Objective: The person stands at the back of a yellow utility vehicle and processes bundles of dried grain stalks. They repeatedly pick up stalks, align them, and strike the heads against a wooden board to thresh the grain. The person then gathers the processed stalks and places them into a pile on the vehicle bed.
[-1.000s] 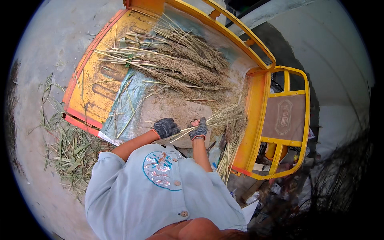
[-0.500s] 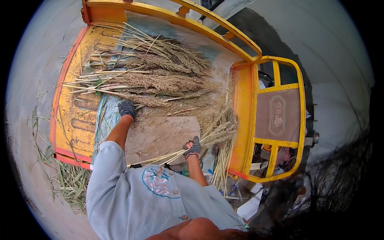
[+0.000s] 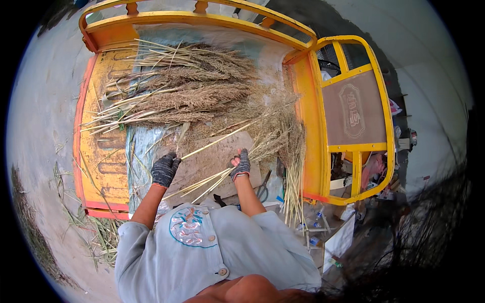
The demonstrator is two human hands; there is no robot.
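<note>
My left hand (image 3: 165,169), in a dark grey knitted glove, is closed on the lower end of a single pale sorghum stalk (image 3: 214,143). That stalk slants up to the right, toward the loose seed heads. My right hand (image 3: 241,164), in a matching glove with bare fingertips, grips a small bunch of sorghum stalks (image 3: 208,182); their cut ends point left toward my shirt and their feathery heads (image 3: 270,141) spread to the right. Beneath both hands lies a flat brown board (image 3: 199,154). Beyond it rests a pile of sorghum (image 3: 197,96), stalks left and heads right.
All this sits in a yellow cart bed (image 3: 103,166) with a rail (image 3: 202,19) behind and a framed panel (image 3: 353,113) at right. Another stalk bundle (image 3: 293,192) hangs over the near edge. Dark-handled scissors (image 3: 262,192) lie near my right wrist. Leaf scraps (image 3: 103,235) litter the ground.
My left hand has come back from the pile toward me and now holds a stalk. My right hand keeps its bunch. The whole view has shifted slightly.
</note>
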